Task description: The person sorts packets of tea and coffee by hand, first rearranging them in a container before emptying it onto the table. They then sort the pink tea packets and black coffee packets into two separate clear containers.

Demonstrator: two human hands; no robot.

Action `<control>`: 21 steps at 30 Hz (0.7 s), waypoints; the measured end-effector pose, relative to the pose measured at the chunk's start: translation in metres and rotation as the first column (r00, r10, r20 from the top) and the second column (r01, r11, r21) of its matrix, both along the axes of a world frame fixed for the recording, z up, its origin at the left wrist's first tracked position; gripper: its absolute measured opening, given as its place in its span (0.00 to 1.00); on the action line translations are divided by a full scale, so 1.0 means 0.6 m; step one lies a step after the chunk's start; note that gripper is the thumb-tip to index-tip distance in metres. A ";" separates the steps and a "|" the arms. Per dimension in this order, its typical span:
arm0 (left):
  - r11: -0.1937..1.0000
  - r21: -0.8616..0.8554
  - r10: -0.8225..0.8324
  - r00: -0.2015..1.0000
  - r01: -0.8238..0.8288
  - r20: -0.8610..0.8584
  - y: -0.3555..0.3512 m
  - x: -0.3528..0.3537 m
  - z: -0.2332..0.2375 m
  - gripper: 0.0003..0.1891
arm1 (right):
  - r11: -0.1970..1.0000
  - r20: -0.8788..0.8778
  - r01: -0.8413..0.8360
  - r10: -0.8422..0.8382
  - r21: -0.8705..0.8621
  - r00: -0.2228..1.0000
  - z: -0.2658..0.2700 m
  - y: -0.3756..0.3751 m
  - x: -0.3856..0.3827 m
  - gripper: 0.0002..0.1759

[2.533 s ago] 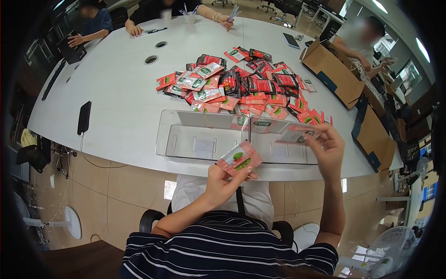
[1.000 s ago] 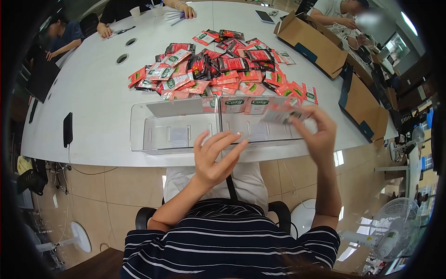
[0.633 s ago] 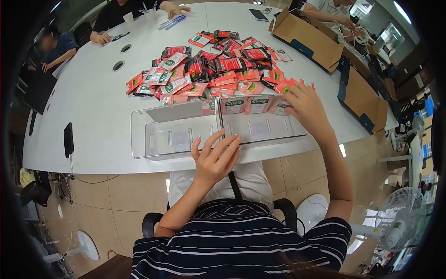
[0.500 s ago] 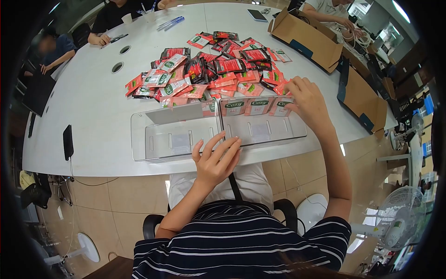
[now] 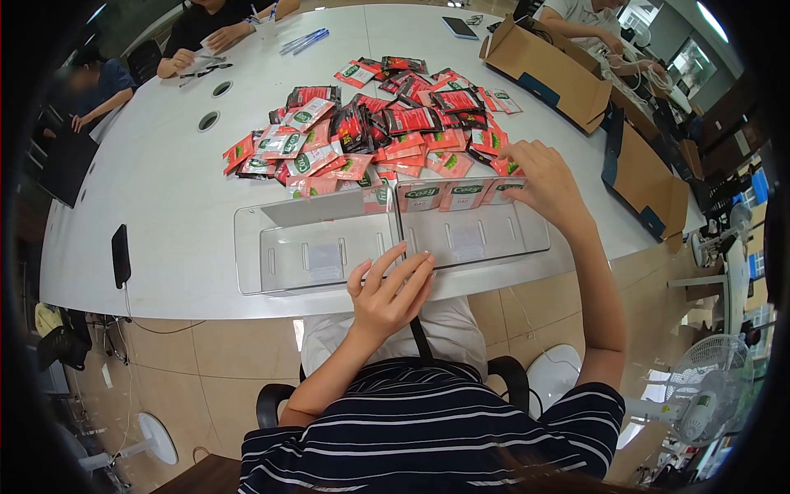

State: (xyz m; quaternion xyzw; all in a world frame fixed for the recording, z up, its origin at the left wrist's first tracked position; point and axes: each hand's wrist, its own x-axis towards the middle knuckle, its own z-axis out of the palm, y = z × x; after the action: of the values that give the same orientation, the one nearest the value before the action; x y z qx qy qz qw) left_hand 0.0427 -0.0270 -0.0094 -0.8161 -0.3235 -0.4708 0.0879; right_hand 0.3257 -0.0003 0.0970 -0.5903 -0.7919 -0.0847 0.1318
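Note:
Two clear plastic bins stand side by side at the table's near edge, a left bin (image 5: 247, 255) and a right bin (image 5: 494, 256). My left hand (image 5: 391, 292) has its fingers spread, with the tips at the front where the bins meet. Along the right bin's back wall stand three pink Cozy packets (image 5: 465, 193) in a row. My right hand (image 5: 550, 183) reaches over that wall's right end, thumb inside and fingers behind, pinching the rightmost packet (image 5: 496, 192). Beyond the bins lies a heap of red, pink and black packets (image 5: 395, 123).
Opened cardboard boxes (image 5: 551, 74) lie at the right, with a flap (image 5: 646, 177) near the table edge. A black phone (image 5: 121, 255) on a cable is at the left. Pens (image 5: 304, 41) and another phone (image 5: 457, 28) lie farther back. Other people sit around the table.
The view has shifted slightly. My hands hold nearly the same positions at the bins. Across the table, a person's hand has come in over the tabletop.

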 end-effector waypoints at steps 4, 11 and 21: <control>1.000 0.002 -0.002 1.000 0.002 -0.003 0.001 0.000 -0.001 0.12 | 1.000 -0.076 0.003 -0.001 0.016 0.997 0.019 -0.006 0.008 0.29; 1.000 -0.021 -0.021 1.000 0.021 -0.001 -0.001 0.001 0.003 0.15 | 0.923 -0.404 0.280 -0.368 -0.263 0.838 -0.001 0.011 0.129 0.24; 1.000 -0.021 -0.016 1.000 0.016 -0.010 -0.001 -0.001 0.004 0.14 | 0.856 -0.297 0.401 -0.495 -0.326 0.816 -0.109 0.081 0.179 0.39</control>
State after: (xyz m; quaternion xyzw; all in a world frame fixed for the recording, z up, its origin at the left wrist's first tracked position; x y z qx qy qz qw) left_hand 0.0423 -0.0275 -0.0067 -0.8219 -0.3216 -0.4637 0.0773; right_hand 0.4330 0.0481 0.0319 -0.7779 -0.5939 0.0993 0.1796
